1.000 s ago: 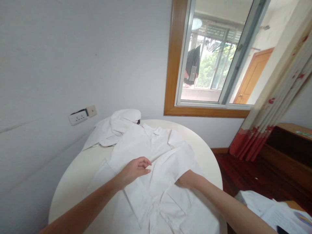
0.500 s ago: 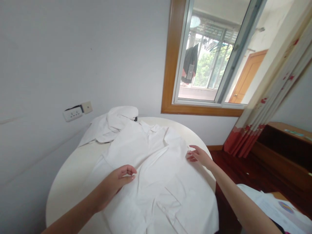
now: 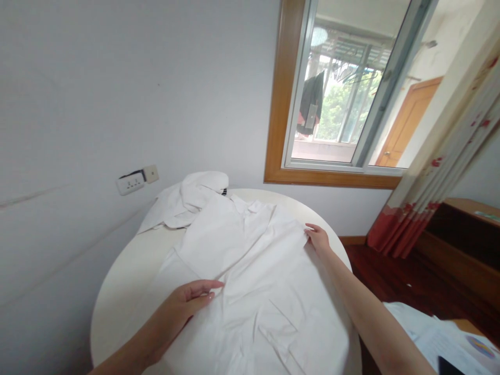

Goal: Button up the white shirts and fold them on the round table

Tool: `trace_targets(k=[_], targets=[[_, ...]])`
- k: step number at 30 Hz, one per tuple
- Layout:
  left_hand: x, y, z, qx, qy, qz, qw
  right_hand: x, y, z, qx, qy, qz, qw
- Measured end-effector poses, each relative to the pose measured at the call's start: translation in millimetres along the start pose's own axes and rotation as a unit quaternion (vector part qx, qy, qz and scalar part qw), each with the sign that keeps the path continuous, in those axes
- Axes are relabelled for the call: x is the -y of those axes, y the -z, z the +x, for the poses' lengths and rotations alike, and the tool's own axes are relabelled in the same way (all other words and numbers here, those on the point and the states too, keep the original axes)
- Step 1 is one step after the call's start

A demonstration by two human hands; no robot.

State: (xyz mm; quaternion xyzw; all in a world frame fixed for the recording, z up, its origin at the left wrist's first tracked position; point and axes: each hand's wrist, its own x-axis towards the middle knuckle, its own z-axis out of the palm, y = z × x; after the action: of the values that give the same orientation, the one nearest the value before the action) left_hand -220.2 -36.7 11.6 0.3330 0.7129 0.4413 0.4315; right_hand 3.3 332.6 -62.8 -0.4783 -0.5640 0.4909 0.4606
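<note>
A white collared shirt (image 3: 269,265) lies spread over a round cream table (image 3: 121,276), its collar toward the wall and its lower part toward me. My left hand (image 3: 191,299) hovers at the shirt's front fold; the fingers are stretched out, the thumb is apart from them, and the fingertips are at the cloth. At the shirt's right side, my right hand (image 3: 318,240) has its fingers bent around the cloth edge; the thumb is partly hidden. Creases run across the lower part of the shirt.
Another bundled white garment (image 3: 187,200) rests at the table's back left, by the wall. A socket (image 3: 130,183) is on that wall. To the right are a window (image 3: 344,94), a curtain (image 3: 414,208), a wooden cabinet (image 3: 461,245) and a pale printed item (image 3: 429,333).
The shirt's right part has been drawn flatter, and its long diagonal fold has shrunk. My right hand has closed on the edge. My left fingers have straightened. The view has shifted slightly.
</note>
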Motion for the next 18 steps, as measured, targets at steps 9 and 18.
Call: trace_targets(k=[9, 18], targets=[[43, -2.2, 3, 0.063, -0.087, 0.16, 0.981, 35, -4, -13, 0.016, 0.251, -0.512, 0.821], [47, -2.8, -2, 0.099, -0.103, 0.218, 0.966, 21, -52, 9, 0.232, 0.266, -0.606, 0.713]])
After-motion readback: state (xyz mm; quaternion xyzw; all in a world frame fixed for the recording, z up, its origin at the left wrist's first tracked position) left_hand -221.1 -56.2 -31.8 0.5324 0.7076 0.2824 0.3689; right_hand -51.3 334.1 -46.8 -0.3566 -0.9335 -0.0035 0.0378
